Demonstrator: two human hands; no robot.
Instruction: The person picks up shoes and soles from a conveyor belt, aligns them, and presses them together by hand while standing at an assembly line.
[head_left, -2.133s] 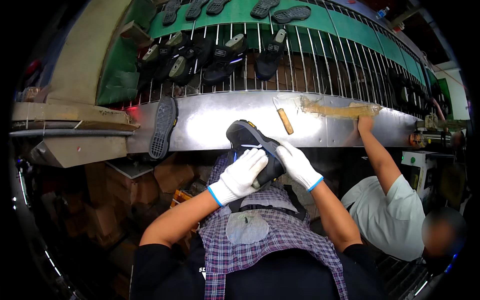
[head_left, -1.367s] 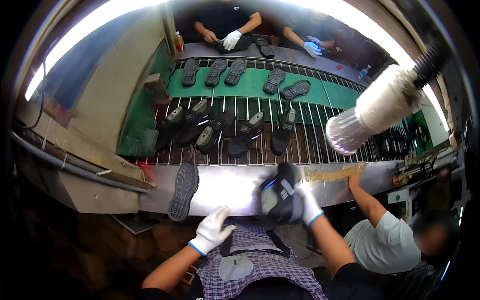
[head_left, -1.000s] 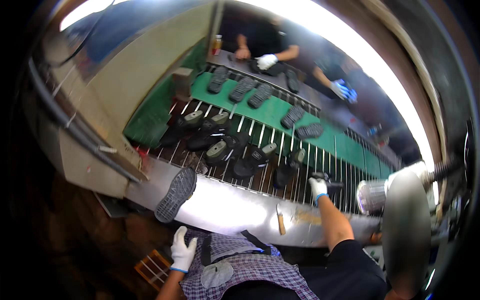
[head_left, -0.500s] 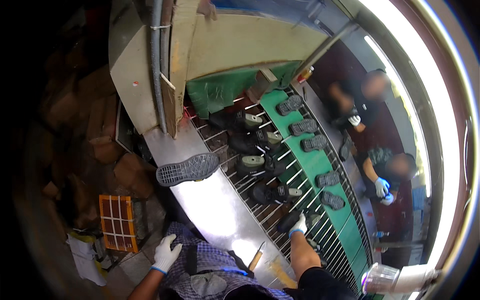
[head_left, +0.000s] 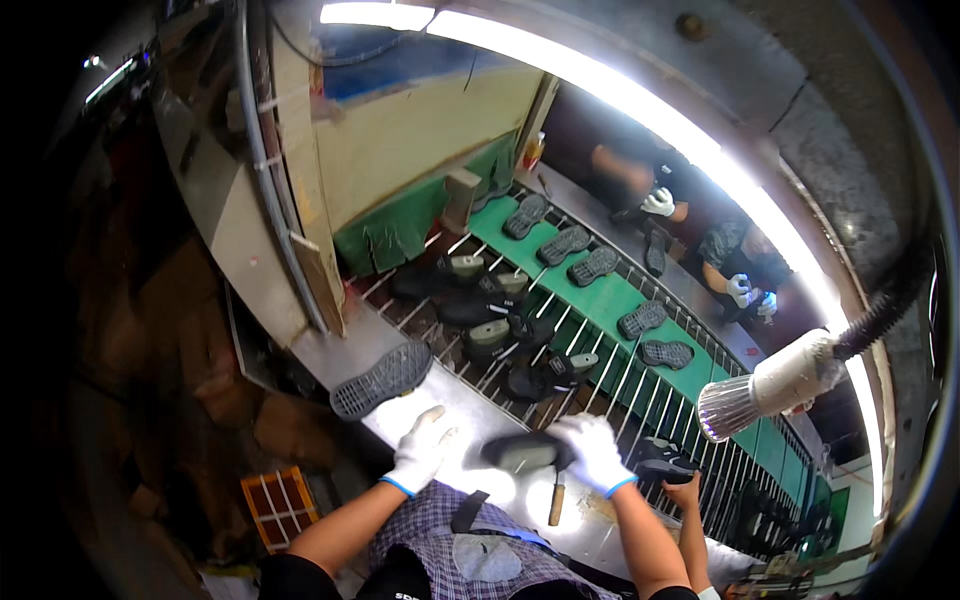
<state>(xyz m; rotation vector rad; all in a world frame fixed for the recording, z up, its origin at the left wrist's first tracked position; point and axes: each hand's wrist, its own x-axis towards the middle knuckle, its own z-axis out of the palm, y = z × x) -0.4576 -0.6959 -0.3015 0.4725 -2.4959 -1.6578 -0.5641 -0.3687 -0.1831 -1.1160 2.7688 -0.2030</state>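
Observation:
My right hand point(head_left: 592, 452), in a white glove, grips the end of a black shoe point(head_left: 522, 452) just above the metal ledge. The shoe is motion-blurred, its pale underside partly showing. My left hand point(head_left: 424, 450), gloved too, is open and holds nothing, its fingers stretched out over the ledge beside the shoe. A dark grey shoe sole point(head_left: 382, 381) lies tread up on the ledge, beyond my left hand. Close to my right hand lies a wooden-handled tool point(head_left: 557, 504), its far end hidden by the shoe.
Several black shoes point(head_left: 470, 310) rest on the rod conveyor point(head_left: 620, 400). Soles point(head_left: 594, 266) lie on the green strip point(head_left: 545, 280) behind. Another person's bare hand point(head_left: 683, 492) holds a black shoe point(head_left: 662, 460) at right. A lamp point(head_left: 770, 385) hangs over the conveyor. Two people work across from me.
My right hand has lifted a black shoe off the conveyor and brought it over the ledge. My left hand has risen from my side toward it. The view has turned.

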